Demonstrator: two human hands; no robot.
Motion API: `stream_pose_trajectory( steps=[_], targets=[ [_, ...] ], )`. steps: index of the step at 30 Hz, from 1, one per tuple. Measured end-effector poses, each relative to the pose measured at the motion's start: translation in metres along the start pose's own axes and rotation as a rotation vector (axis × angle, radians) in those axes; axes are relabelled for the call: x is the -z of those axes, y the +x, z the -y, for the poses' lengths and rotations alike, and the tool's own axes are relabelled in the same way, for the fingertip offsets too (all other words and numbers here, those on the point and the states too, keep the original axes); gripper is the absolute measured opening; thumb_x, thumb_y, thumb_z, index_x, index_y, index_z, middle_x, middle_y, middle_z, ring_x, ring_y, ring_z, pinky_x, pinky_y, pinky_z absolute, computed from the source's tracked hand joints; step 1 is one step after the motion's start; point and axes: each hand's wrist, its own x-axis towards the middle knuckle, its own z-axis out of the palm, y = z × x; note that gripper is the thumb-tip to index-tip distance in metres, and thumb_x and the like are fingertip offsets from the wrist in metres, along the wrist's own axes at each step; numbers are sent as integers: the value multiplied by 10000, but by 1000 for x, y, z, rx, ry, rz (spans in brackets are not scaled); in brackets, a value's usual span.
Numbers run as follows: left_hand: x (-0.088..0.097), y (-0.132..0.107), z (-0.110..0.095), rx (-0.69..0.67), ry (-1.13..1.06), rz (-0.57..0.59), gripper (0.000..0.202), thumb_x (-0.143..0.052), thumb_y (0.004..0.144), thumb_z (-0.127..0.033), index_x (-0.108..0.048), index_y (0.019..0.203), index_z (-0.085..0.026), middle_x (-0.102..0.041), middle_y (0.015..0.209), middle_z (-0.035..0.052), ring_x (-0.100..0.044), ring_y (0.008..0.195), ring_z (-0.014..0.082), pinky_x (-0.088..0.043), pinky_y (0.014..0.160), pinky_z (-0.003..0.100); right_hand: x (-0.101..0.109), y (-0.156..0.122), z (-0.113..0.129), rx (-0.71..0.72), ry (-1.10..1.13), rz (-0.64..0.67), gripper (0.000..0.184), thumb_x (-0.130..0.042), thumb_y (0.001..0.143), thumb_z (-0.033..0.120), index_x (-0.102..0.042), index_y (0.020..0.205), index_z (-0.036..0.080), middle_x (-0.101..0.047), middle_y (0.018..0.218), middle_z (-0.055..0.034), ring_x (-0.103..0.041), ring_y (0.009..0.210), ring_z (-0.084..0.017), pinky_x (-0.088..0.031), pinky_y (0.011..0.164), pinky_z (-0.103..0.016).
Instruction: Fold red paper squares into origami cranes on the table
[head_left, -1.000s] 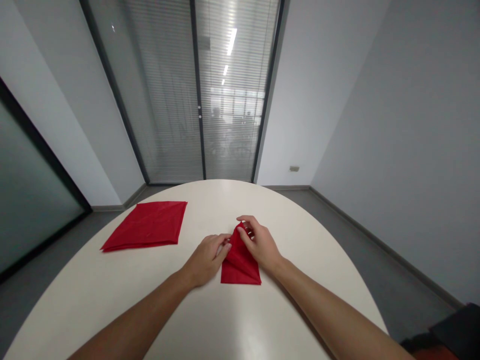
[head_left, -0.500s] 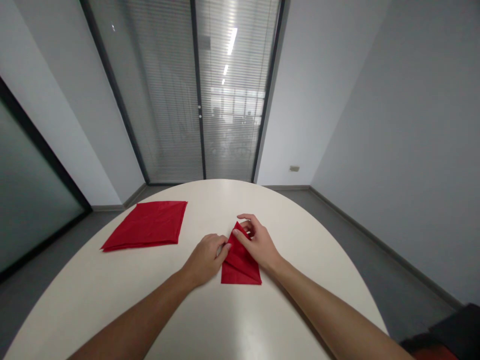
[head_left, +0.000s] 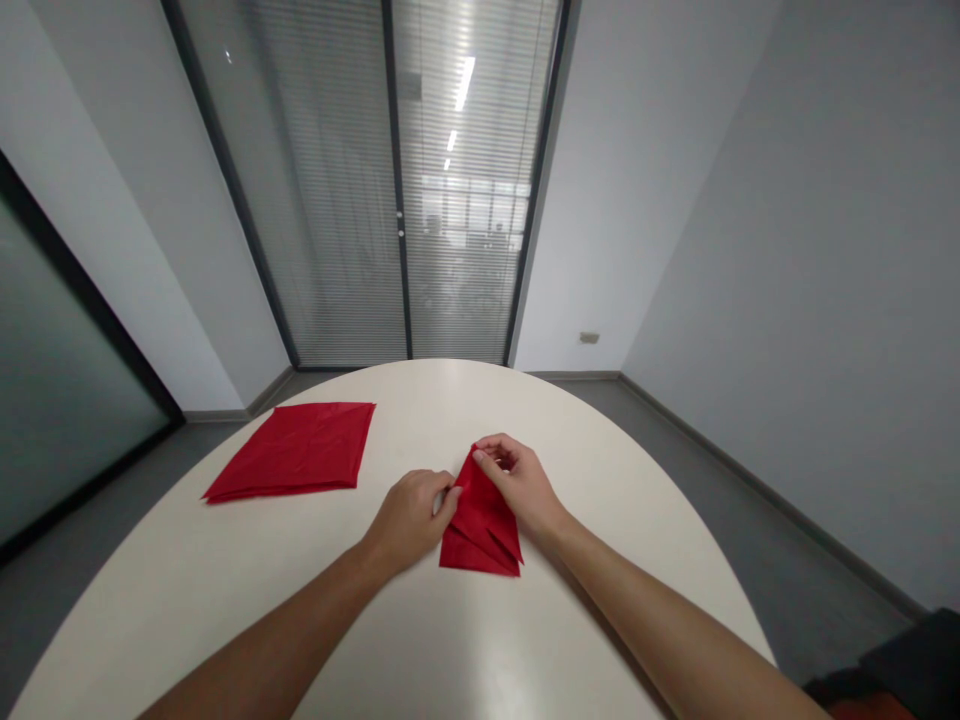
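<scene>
A folded red cloth napkin (head_left: 484,525) is between my two hands, just above or on the table; its lower end shows several layered edges. My left hand (head_left: 412,510) pinches its left edge between thumb and curled fingers. At the pointed top, my right hand (head_left: 525,485) grips the napkin between thumb and fingertips. Parts of the fingers of both hands are hidden behind the cloth. A second red cloth (head_left: 292,450), folded flat in layers, lies on the table to the left of my hands.
The round white table (head_left: 382,620) curves away on all sides. Past its far edge stands a glass partition with blinds (head_left: 337,250). Grey walls rise at both sides. A dark object (head_left: 900,665) sits beyond the table at the lower right.
My right hand's fingers have closed in on the napkin's tip. The layers at the lower right have spread apart, and the bottom edge has tilted slightly. My left hand stays nearly still.
</scene>
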Motion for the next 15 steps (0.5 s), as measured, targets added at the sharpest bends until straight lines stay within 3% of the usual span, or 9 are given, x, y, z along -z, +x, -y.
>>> stream_pose_trajectory(
  steps=[4,11,15],
  targets=[
    [-1,0,2,125,49,-38,249,-433,977,-275,-583,785,-223,-656,744,28,-609,710,196,-401,670,296,2,-3,0,-24,-73,69,282,-637,885,412,-631,1065,196,-699,966,-45,-641,886,-186,-518,801,-324],
    [-2,2,3,191,56,-37,223,-447,972,-295,-603,831,-220,-666,770,29,-621,730,201,-395,666,293,0,-14,5,-5,-221,221,769,-817,728,364,-443,1388,234,-636,1249,-82,-630,1067,-238,-490,957,-390],
    [-1,1,2,185,5,-35,149,-480,947,-274,-603,880,-225,-676,806,28,-626,750,194,-412,677,287,-2,-16,3,-38,-314,240,872,-807,707,247,-366,1459,211,-633,1247,-109,-635,1049,-255,-496,937,-401]
  ],
)
